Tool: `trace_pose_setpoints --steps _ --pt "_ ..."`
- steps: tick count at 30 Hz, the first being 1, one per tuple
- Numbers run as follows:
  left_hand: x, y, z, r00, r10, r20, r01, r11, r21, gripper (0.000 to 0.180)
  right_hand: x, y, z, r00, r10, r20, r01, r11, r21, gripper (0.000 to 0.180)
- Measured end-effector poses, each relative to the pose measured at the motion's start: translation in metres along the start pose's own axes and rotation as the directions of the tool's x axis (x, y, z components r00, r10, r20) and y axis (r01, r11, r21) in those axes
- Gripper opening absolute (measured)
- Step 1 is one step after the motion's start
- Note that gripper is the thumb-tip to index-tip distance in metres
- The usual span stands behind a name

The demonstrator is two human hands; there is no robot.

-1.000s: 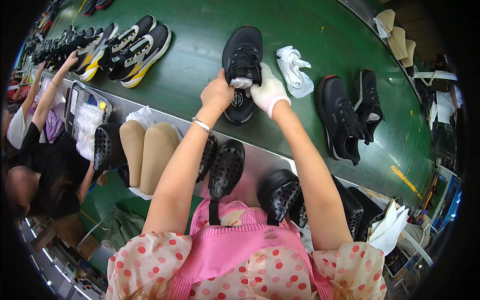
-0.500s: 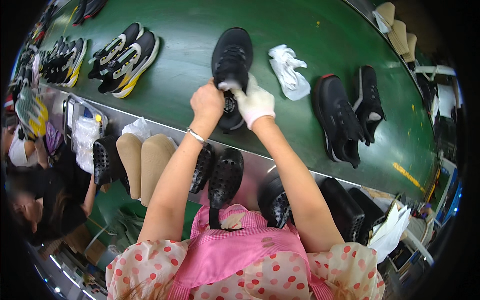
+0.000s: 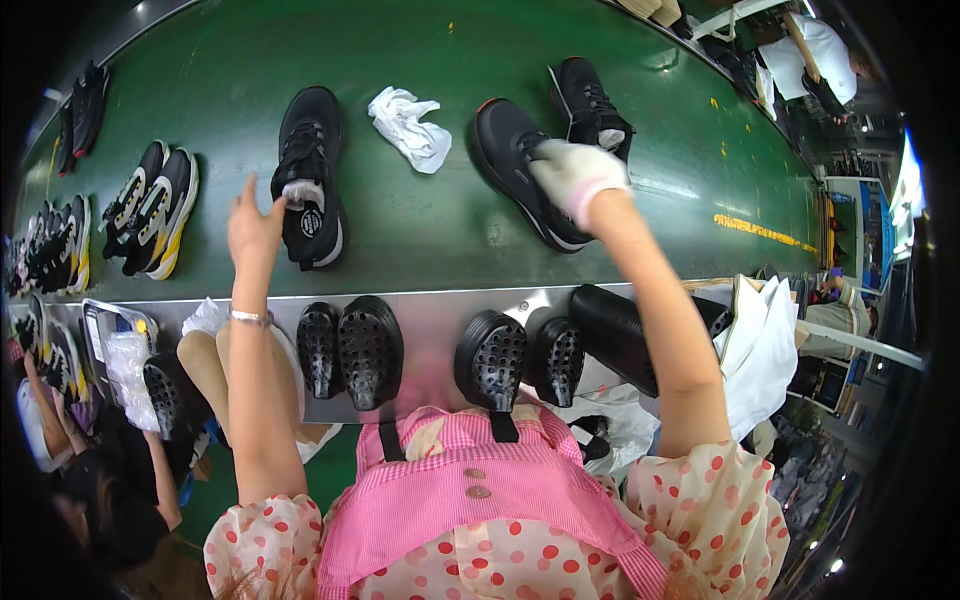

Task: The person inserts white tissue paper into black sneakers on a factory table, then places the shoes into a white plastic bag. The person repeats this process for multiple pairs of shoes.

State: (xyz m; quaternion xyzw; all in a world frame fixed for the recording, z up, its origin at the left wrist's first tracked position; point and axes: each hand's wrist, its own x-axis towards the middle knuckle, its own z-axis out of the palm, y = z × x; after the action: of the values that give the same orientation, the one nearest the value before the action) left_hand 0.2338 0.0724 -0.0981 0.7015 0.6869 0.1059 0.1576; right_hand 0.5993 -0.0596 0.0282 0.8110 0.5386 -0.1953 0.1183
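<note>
A black lace-up sneaker (image 3: 320, 150) stands on the green tabletop (image 3: 410, 230), toe pointing away, with white paper stuffed in its opening. Just left of its heel is my bare left hand (image 3: 255, 225), fingers apart and holding nothing. My right hand (image 3: 582, 180), in a white glove, reaches over the laces and opening of another black sneaker (image 3: 508, 145). Its fingers are blurred and partly hidden, so their grip is unclear. Beyond it sits a second black sneaker (image 3: 585, 95) with paper inside. Crumpled white paper (image 3: 412, 130) lies between the left sneaker and this pair.
Black perforated shoe forms (image 3: 370, 350) line the metal ledge along the near edge. Tan forms (image 3: 205, 370) and a tray (image 3: 120, 330) of plastic wrap are at the left. Grey-and-yellow sneakers (image 3: 170, 210) stand farther left. White paper sheets (image 3: 750, 340) hang at the right.
Both hands have come off the first sneaker. My right hand has moved right to the pair, my left stays close by the first shoe, and the view has swung right.
</note>
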Motion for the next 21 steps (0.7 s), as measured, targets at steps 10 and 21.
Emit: trace_pose_setpoints --steps 10,21 --pt "-0.032 0.152 0.064 0.802 0.595 0.057 -0.583 0.8 -0.144 0.073 0.045 0.105 0.074 0.971 0.236 0.03 -0.229 0.962 -0.148 0.077" --pt "-0.034 0.133 0.119 0.783 0.5 0.369 -0.46 0.866 -0.198 0.027 0.06 0.112 0.084 0.923 0.385 0.018 -0.384 0.922 -0.053 0.065"
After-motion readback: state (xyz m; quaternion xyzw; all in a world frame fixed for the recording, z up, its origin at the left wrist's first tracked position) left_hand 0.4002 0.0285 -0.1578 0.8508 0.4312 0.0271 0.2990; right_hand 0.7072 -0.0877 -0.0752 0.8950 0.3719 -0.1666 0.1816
